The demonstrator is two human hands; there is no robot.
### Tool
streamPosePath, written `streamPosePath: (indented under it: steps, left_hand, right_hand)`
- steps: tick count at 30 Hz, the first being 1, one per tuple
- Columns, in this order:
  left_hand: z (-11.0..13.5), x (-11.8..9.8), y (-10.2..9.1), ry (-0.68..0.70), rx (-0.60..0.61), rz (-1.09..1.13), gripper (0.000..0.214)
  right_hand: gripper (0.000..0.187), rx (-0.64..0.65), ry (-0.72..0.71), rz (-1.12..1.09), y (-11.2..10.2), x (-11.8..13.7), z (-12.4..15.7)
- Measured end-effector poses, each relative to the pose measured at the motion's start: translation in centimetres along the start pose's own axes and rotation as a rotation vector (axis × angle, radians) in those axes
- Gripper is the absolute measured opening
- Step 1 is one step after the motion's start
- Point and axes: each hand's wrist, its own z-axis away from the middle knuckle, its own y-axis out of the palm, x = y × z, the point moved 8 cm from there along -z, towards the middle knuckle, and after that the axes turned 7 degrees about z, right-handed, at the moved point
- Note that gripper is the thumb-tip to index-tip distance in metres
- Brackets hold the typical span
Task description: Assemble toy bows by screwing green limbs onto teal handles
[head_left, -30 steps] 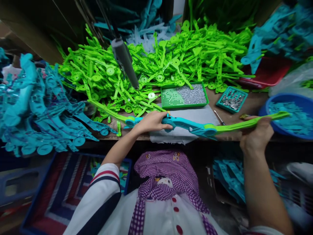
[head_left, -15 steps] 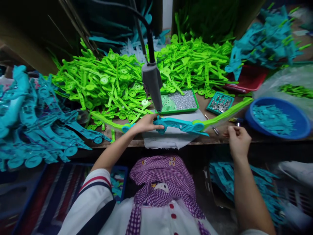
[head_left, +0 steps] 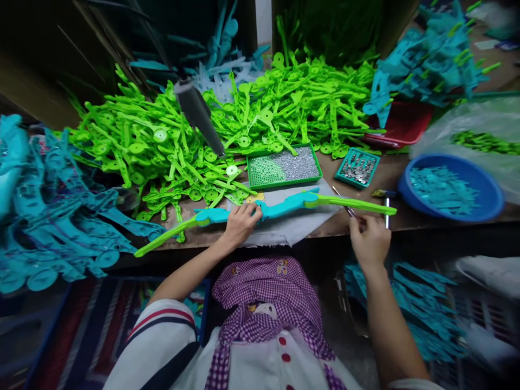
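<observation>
A plastic toy bow [head_left: 284, 205], blue in the middle with bright green limbs, lies across in front of me, over a white cloth [head_left: 280, 233] at the table edge. My left hand [head_left: 241, 225] is closed around its blue middle part. Right of the cloth, my right hand [head_left: 371, 241] is closed, fingertips at the near end of a slim metal tool [head_left: 343, 200]; the fingers partly hide that end. An upright metal rod [head_left: 387, 212] stands beside this hand, behind the bow's right tip. A grey electric screwdriver [head_left: 199, 116] hangs tilted on its cable, apart from both hands.
Heaped green plastic parts [head_left: 162, 135] cover the back. A green tray [head_left: 284, 165] holds small screws, a teal tray [head_left: 357, 168] metal pieces. Blue parts [head_left: 60, 206] pile up left. A blue bowl [head_left: 450, 187] and a red tray [head_left: 406, 124] stand right.
The screwdriver has swung up and left, away from the bow. The bow has turned over in my left hand. My right hand has moved left to the slim metal tool.
</observation>
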Motion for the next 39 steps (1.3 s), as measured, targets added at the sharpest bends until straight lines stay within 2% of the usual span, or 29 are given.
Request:
streamPosePath:
  steps: [2,6,12,17,19,21,25,27,29,31,34,39]
  left_hand:
    - [0.1,0.0,0.3,-0.022,0.034,-0.012,0.037]
    - [-0.1,0.3,0.6,-0.054,0.088,-0.004,0.048]
    - [-0.1,0.7,0.8,-0.05,0.094,-0.039,0.056]
    - [-0.2,0.8,0.8,-0.018,0.116,-0.007,0.053]
    - [-0.3,0.9,0.7,0.004,0.124,0.034,0.05]
    - [-0.4,1.0,0.7,0.026,0.126,0.093,0.047]
    - [-0.5,1.2,0.9,0.026,0.118,0.185,0.043]
    - [-0.5,1.3,1.2,0.009,0.109,0.194,0.042]
    - [-0.5,1.3,1.4,0.001,0.108,0.191,0.044]
    - [-0.3,1.2,1.5,0.021,0.13,0.187,0.048]
    - [0.4,1.5,1.3,0.045,0.178,0.175,0.059]
    - [1.2,3.1,1.2,-0.017,0.219,0.177,0.065]
  right_hand:
    - [0.037,0.026,-0.002,0.126,1.2,0.2,-0.3]
    - [0.035,0.088,0.045,0.253,2.8,-1.3,-1.9]
    - [0.032,0.012,0.032,0.103,3.1,-2.0,-4.7]
    - [0.036,-0.062,0.099,0.009,2.9,-2.8,-4.9]
    - [0.035,-0.087,0.1,-0.111,2.5,-3.5,-4.5]
    - [0.031,-0.078,0.173,-0.379,2.3,-4.9,-3.9]
    - [0.029,-0.06,0.588,-1.005,2.8,-7.9,-1.7]
    - [0.029,-0.05,0.727,-1.171,2.9,-7.6,-0.3]
    - [0.031,-0.065,0.791,-1.284,3.0,-6.2,0.9]
    - [0.03,-0.144,0.825,-1.274,3.0,-4.9,1.6]
    - [0.025,-0.325,0.887,-1.08,3.2,-3.8,1.5]
    - [0.021,-0.546,0.888,-0.918,3.3,-2.1,-1.6]
